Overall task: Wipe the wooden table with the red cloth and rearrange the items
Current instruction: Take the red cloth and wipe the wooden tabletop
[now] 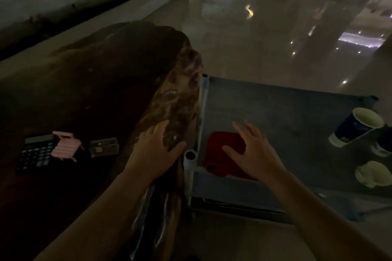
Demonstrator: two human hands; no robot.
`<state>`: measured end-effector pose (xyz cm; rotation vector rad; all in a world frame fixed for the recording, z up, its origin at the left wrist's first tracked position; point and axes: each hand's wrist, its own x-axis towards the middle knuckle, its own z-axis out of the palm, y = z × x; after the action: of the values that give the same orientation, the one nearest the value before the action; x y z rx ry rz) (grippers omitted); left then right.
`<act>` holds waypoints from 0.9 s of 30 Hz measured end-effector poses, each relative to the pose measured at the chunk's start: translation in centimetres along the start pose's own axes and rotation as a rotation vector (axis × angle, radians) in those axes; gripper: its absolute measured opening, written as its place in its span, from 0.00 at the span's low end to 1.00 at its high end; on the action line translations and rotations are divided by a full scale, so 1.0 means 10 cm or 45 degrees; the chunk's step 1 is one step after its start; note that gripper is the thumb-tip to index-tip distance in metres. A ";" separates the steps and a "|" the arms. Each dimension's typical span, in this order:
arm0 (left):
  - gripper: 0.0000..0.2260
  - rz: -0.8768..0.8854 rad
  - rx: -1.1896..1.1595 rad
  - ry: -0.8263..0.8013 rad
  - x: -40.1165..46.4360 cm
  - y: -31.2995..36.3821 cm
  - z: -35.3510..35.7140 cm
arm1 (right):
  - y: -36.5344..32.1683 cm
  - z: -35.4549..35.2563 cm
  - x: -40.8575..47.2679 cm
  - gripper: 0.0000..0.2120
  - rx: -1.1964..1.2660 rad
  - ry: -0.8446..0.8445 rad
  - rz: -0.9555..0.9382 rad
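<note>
The red cloth (pixel 222 154) lies folded on a grey shelf surface (pixel 286 116) to the right of the dark wooden table (pixel 95 82). My right hand (pixel 252 150) hovers open just over the cloth's right part, fingers spread. My left hand (pixel 157 146) rests open on the wooden table's rough right edge. On the table at the left sit a black calculator (pixel 35 153), a small pink toy chair (pixel 65 146) and a small clear box (pixel 104 146).
A blue paper cup (pixel 356 127) lies tilted at the shelf's right side, with another cup (pixel 381 148) and a white lid or bowl (pixel 373 174) below it. Shelf posts (pixel 189 161) stand between table and shelf. Glossy floor stretches beyond.
</note>
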<state>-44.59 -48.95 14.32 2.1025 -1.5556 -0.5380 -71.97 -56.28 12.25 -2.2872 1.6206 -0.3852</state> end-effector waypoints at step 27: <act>0.17 -0.473 -0.188 -0.551 0.85 0.86 1.71 | 1.19 0.77 0.42 0.23 0.613 -0.053 0.788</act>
<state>-58.58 -61.56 5.07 2.2692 -1.2762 -1.2682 -77.84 -63.21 0.61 -1.3599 1.8589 -0.4947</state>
